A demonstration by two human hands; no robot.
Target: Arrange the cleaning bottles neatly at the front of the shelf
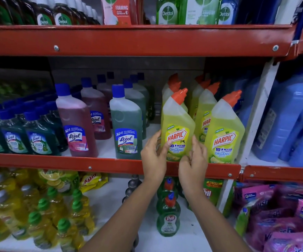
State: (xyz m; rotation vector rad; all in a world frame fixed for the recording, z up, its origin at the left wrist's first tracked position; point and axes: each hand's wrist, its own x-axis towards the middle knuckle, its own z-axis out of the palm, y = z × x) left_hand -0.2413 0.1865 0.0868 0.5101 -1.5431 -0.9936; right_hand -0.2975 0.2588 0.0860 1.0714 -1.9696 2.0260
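A yellow-green Harpic bottle [177, 124] with an orange cap stands at the front edge of the middle shelf [74, 161]. My left hand [153, 157] presses its left side and my right hand [193, 162] cups its lower right side, so both hands grip it. A second Harpic bottle [224, 131] stands just to its right at the front, with several more Harpic bottles [204, 106] behind. To the left, a green Lizol bottle [126, 124] and a pink Lizol bottle [76, 122] stand near the front edge.
Small dark green Lizol bottles [16, 133] fill the shelf's left. Large blue bottles [285, 120] stand beyond a white upright post on the right. Dettol bottles [167, 11] line the shelf above. Below sit yellow dish-liquid bottles [38, 215], green Pril bottles [168, 220] and pink packets [281, 215].
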